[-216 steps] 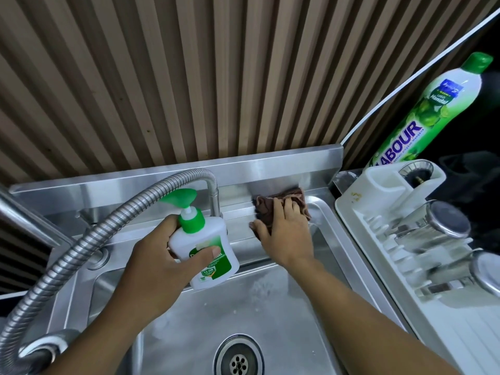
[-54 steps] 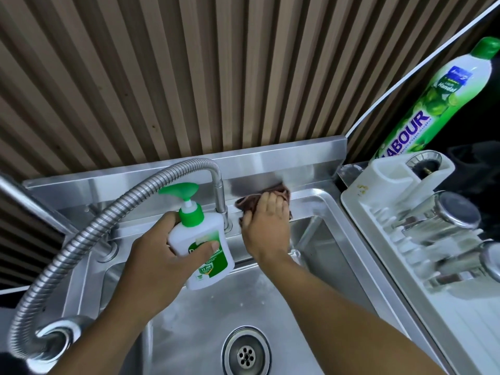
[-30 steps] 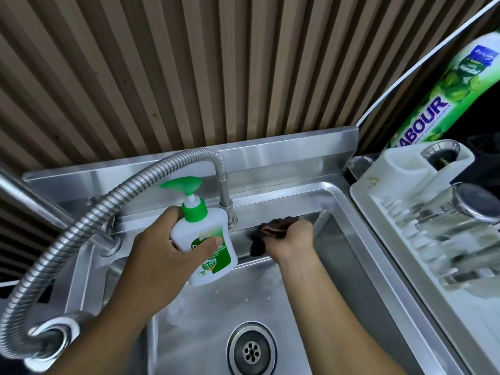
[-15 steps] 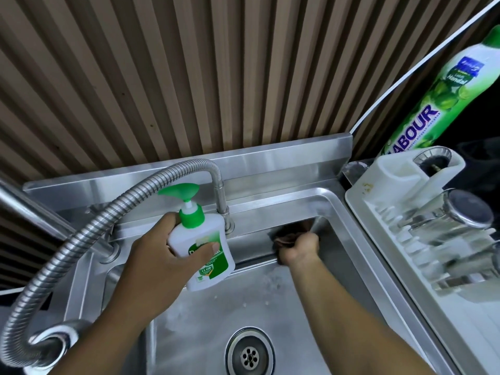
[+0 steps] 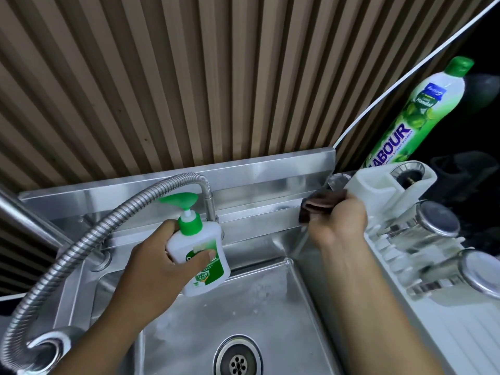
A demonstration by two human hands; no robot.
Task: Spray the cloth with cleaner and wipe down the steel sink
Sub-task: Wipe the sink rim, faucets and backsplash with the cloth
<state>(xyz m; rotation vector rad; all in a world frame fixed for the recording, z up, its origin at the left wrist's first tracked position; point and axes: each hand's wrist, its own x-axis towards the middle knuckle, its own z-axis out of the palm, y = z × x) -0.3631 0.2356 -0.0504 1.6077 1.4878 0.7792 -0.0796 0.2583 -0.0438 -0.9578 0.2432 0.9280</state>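
While the right hand [image 5: 338, 226] grips the bunched brown cloth [image 5: 322, 205] at the far right corner of the steel sink [image 5: 270, 315], just beside the white dish rack [image 5: 378, 185], the left hand [image 5: 154, 263] holds the green-capped pump bottle [image 5: 200, 258] over the basin, fingers curled round it. From the cloth the back ledge runs long toward the left hand, so the next wipe probably goes leftward.

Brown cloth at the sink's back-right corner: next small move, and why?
Probably drag the brown cloth leftward along the back ledge toward the faucet: the right hand grips it bunched in the corner beside the dish rack, leaving no room rightward.
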